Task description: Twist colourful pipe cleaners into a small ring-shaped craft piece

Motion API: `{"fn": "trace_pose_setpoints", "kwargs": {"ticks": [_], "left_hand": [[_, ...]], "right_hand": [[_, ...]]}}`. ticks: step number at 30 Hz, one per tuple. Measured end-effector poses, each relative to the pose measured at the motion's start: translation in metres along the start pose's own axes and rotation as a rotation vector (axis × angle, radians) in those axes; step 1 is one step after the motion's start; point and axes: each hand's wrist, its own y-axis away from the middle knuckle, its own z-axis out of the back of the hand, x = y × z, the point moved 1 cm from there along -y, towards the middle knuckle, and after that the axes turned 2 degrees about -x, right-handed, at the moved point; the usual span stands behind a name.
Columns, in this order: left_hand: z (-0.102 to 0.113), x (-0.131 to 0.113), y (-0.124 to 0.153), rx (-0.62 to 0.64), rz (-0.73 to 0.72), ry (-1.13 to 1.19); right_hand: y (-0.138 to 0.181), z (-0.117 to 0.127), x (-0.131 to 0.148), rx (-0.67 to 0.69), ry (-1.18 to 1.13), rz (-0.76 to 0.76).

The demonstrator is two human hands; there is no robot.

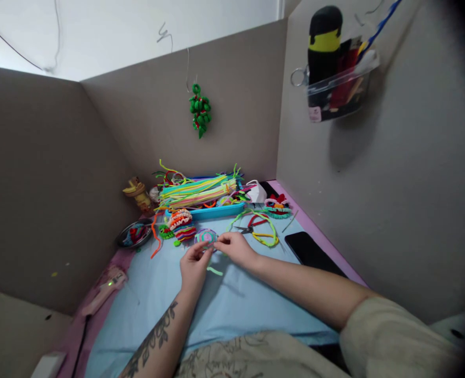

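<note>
My left hand and my right hand meet over the light blue mat. Both pinch a small coiled pipe-cleaner piece in pink, teal and purple. A light green pipe-cleaner end hangs below my fingers. Just behind lie a striped coiled piece and a small green one.
A blue tray holds a bundle of pipe cleaners. Red-handled scissors and a yellow-green loop lie to the right, a black phone beyond. A metal dish and glue gun sit left. Cardboard walls surround the desk.
</note>
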Motion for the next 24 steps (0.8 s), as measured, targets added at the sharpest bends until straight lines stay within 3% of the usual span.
{"fn": "trace_pose_setpoints", "kwargs": {"ticks": [14, 20, 24], "left_hand": [[-0.0014, -0.0057, 0.0013, 0.060, 0.055, 0.034], [-0.0002, -0.0074, -0.0009, 0.067, 0.113, 0.122], [0.0014, -0.0032, -0.0048, 0.014, 0.124, 0.150]], "right_hand": [[-0.0016, -0.0020, -0.0043, 0.103, -0.192, -0.145], [-0.0041, 0.0016, -0.0015, 0.119, -0.156, -0.076], [-0.0014, 0.0048, 0.0033, 0.006, 0.040, 0.161]]}}
